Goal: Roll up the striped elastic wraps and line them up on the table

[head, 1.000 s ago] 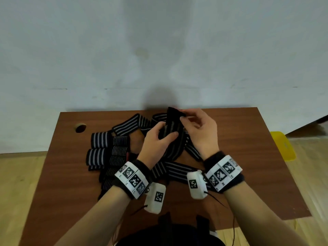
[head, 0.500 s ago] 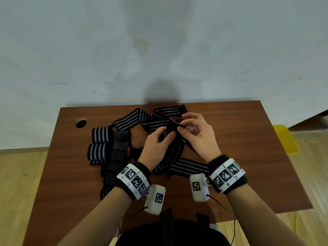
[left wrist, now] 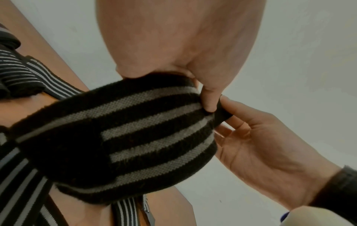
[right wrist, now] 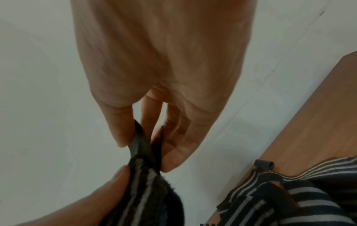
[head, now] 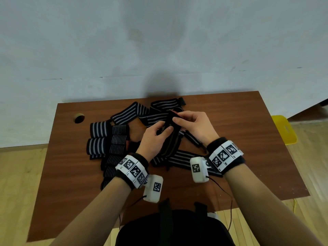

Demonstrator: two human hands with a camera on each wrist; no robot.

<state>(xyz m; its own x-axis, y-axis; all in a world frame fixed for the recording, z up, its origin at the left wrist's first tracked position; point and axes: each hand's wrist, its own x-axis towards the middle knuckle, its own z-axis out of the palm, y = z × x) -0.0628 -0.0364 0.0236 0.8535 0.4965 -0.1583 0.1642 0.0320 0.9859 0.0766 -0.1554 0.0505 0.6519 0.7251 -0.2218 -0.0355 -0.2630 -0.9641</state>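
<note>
Two hands are in view, left hand (head: 153,139) and right hand (head: 197,128). Rolled wraps (head: 99,129) number at least seven beside several unrolled wraps (head: 127,113), uncountable in their tangle. One surface (head: 248,139); one yellow object (head: 284,129).

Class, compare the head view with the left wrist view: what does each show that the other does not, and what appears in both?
Head view only: the whole table, a row of rolled wraps at its left, a hole in the tabletop, and a yellow object on the floor.

Left wrist view only: the close-up weave of the held wrap and the black end tab that the right hand pinches.

Both: the left hand and right hand gripping one wrap, with loose wraps beneath.
</note>
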